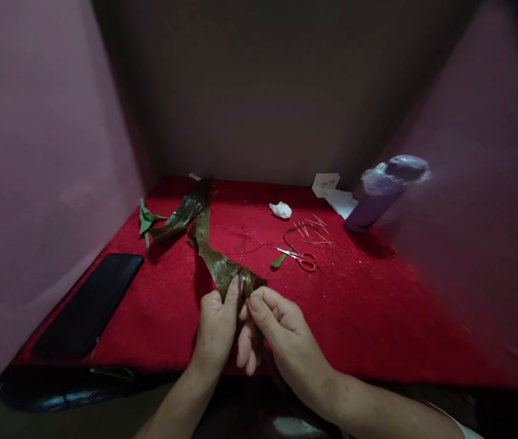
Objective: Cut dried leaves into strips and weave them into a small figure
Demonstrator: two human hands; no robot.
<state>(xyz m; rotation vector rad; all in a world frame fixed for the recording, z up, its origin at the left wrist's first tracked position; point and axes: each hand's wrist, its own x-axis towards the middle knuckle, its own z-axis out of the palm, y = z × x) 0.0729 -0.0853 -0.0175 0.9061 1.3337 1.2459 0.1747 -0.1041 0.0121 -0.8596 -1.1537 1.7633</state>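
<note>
A long dark green leaf strip [210, 253] runs from the back left of the red cloth [368, 305] toward me. My left hand [215, 326] pinches its near end with thumb and fingers closed. My right hand [274, 323] grips the same near end from the right, fingers curled around the folded part. Both hands meet over the front middle of the cloth.
Small red-handled scissors [302, 259] lie right of the leaf with thin sticks [316, 228] and a dark thread beside them. A crumpled white tissue [280, 210], paper notes [332, 189], a purple bottle [380, 192], green leaf scraps [146, 222] and a black phone [91, 305] are around.
</note>
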